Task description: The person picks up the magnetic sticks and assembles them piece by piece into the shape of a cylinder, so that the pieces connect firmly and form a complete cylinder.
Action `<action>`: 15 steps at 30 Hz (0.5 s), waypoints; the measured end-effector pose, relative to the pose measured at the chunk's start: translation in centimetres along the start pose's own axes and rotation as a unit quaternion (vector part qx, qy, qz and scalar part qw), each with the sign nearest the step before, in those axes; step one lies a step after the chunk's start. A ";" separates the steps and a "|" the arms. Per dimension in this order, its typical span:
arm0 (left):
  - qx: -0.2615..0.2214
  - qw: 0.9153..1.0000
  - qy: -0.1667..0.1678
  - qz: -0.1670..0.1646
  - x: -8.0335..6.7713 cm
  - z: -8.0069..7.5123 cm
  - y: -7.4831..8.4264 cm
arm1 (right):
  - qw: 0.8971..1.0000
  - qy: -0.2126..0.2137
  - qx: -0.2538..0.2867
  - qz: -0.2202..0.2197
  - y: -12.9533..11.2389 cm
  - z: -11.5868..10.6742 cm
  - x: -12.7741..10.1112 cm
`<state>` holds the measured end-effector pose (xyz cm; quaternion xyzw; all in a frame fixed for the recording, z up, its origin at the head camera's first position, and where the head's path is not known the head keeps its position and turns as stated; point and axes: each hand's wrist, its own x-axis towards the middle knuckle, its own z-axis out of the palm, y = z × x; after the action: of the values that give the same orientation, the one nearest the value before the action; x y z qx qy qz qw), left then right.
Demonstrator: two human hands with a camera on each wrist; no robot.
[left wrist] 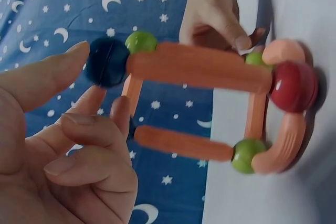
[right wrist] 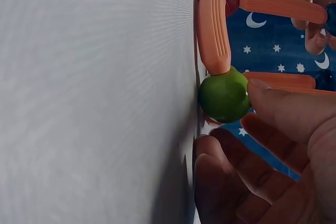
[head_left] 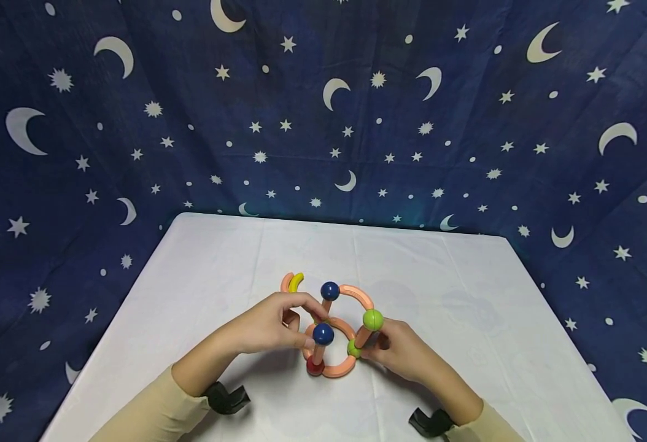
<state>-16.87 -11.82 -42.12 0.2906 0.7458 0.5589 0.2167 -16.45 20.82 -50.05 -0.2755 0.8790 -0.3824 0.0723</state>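
Note:
A toy frame of ridged orange sticks and coloured balls stands on the table, with a ring of curved sticks (head_left: 340, 368) at its base. My left hand (head_left: 274, 322) pinches the near blue ball (head_left: 323, 334) by its fingertips; this ball tops an upright stick (left wrist: 199, 69) rising from a red ball (head_left: 315, 367). On the right, my right hand (head_left: 403, 350) holds the lower green ball (right wrist: 224, 95), thumb against its side. Above that hand, another green ball (head_left: 372, 320) caps an upright stick. An upper curved stick (head_left: 358, 294) links it to the far blue ball (head_left: 330, 290).
Behind my left hand lie a yellow curved stick (head_left: 296, 282) and an orange curved stick (head_left: 286, 282). The white-covered table (head_left: 439, 276) ends at a dark blue curtain (head_left: 301, 92) with moons and stars. Both wrists wear black straps.

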 end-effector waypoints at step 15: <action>0.021 0.989 0.120 -0.079 0.8 -5.7 -3.7 | 1.000 -0.010 0.021 0.000 0.1 0.3 0.4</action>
<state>-21.89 -16.06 -44.10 0.1662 0.7984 0.5555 0.1625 -16.68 20.48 -50.34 -0.2773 0.8702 -0.3979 0.0868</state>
